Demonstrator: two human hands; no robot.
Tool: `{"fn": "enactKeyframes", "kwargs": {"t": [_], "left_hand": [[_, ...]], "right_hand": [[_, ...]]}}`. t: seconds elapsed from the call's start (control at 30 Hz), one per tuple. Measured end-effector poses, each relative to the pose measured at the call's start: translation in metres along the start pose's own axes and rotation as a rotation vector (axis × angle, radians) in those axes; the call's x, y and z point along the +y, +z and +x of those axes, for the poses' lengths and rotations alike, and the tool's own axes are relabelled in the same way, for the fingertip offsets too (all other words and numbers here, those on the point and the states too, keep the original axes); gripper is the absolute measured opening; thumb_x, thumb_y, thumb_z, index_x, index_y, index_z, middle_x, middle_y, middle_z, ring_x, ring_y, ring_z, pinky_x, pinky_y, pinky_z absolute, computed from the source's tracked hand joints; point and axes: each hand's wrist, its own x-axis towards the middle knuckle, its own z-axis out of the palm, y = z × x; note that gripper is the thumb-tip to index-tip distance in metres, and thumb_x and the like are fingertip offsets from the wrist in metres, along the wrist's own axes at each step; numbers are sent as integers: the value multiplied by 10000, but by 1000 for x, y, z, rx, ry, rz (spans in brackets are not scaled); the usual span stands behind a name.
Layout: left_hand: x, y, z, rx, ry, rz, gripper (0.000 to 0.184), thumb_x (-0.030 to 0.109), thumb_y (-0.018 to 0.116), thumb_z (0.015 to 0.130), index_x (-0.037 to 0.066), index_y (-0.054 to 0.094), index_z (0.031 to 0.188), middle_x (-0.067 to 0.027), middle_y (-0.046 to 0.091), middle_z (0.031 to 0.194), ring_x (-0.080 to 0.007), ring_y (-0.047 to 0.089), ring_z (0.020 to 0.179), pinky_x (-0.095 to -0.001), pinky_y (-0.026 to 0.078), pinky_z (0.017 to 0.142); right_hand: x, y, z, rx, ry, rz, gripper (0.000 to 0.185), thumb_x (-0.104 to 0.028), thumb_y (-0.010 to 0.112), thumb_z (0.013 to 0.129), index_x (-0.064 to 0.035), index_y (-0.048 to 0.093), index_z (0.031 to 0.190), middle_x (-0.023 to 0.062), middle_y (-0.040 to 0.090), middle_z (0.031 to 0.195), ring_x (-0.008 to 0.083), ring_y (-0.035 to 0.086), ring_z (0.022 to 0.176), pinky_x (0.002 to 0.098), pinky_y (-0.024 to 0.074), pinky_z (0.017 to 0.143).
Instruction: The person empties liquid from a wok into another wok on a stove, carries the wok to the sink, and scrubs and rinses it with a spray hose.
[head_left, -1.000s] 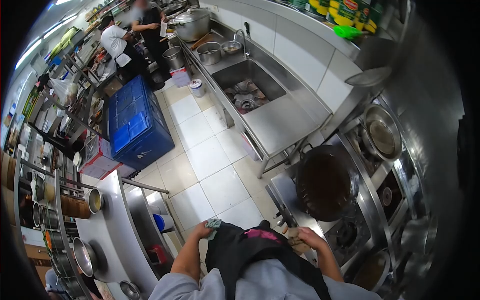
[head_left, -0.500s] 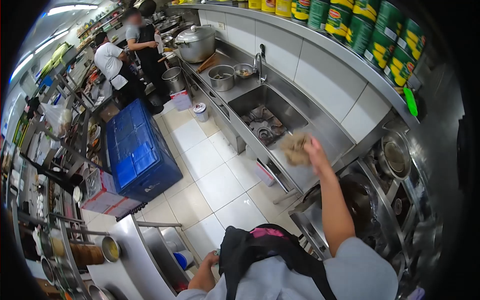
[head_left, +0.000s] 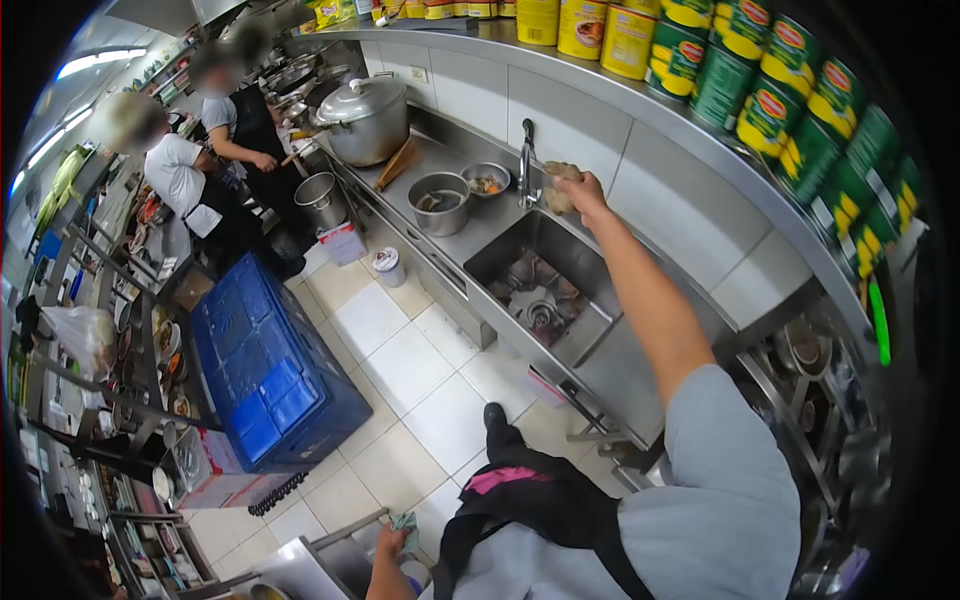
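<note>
At the far end of my outstretched right arm, my right hand (head_left: 584, 192) is closed on a crumpled brown cloth (head_left: 560, 198). The cloth is at the back of the sink, just right of the faucet (head_left: 528, 160); whether it touches the wall or counter I cannot tell. Below and left of it, the steel sink (head_left: 595, 265) has dark, wet-looking pieces around its drain. Low beside my apron, my left hand (head_left: 390, 541) is closed on a small pale green cloth (head_left: 406, 527).
A steel pot (head_left: 438, 205) and a small bowl (head_left: 487, 180) stand left of the sink, with a big lidded pot (head_left: 362, 118) beyond. Cans (head_left: 672, 60) line the shelf above. A blue cooler (head_left: 270, 370) sits on the floor at left. Two people (head_left: 245, 130) stand farther back.
My right hand has carried the brown cloth from the counter right of the sink back toward the faucet. My view has shifted, and my left hand with the green cloth shows more.
</note>
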Motion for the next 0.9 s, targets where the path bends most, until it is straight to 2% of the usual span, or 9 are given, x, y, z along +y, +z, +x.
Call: {"fn": "enactKeyframes", "kwargs": {"t": [0.1,0.23,0.27,0.3,0.33,0.43,0.53,0.7,0.9], "left_hand": [[7,-2,30,24,-62,-99,395,72,705,749,10,640,1134,-140,701,984,-249,678,838,-378,536,712],[91,0,11,113,-61,-147,394,66,705,749,10,641,1134,-148,701,988,-241,675,886,-364,529,745],[112,-2,19,116,59,-33,410,61,705,751,7,629,1151,-148,697,999,-238,669,899,-352,524,765],[127,-11,27,116,176,85,426,56,705,754,5,617,1168,-148,693,1010,-234,664,912,-340,518,785],[120,-11,71,69,133,-130,438,49,707,758,1,605,1182,-145,686,1041,-235,651,930,-337,505,827],[218,-14,129,49,243,-418,434,58,706,768,-10,598,1183,-132,681,1051,-231,637,954,-356,496,857],[377,-30,165,-35,522,-286,397,-11,611,789,16,585,1184,-73,647,1045,-175,612,934,-312,487,829],[601,-28,230,-97,822,-396,413,108,631,828,-17,547,1213,-112,654,1049,-204,614,925,-330,487,838],[750,-20,289,-121,808,-449,375,64,615,856,11,542,1220,-81,649,1060,-177,618,923,-308,492,821]], "right_hand": [[7,34,55,-35,70,-54,555,-283,804,766,33,541,1140,133,642,1028,197,645,890,363,536,741],[33,70,115,-161,161,-112,520,-285,816,756,80,596,1054,143,673,934,204,662,782,374,545,663],[8,76,99,-132,154,-64,371,-191,827,735,68,671,950,129,690,868,201,667,718,358,550,649],[2,82,102,-129,163,-57,371,-191,827,735,68,671,950,129,690,868,201,667,718,358,550,649],[-1,90,108,-123,187,-135,357,-177,826,734,63,672,950,126,692,868,197,664,705,357,549,643],[22,108,145,-218,230,-113,434,-195,838,711,64,649,1005,150,693,923,216,674,762,362,549,682],[40,132,169,-131,163,-336,584,-220,837,714,76,558,1133,162,659,1036,234,665,902,356,533,781],[59,166,182,16,163,-237,593,-310,839,671,66,612,1069,193,679,1025,264,678,920,375,535,781],[28,217,180,339,235,-56,495,-248,843,687,67,633,1005,185,691,984,253,688,884,368,537,779]]}}
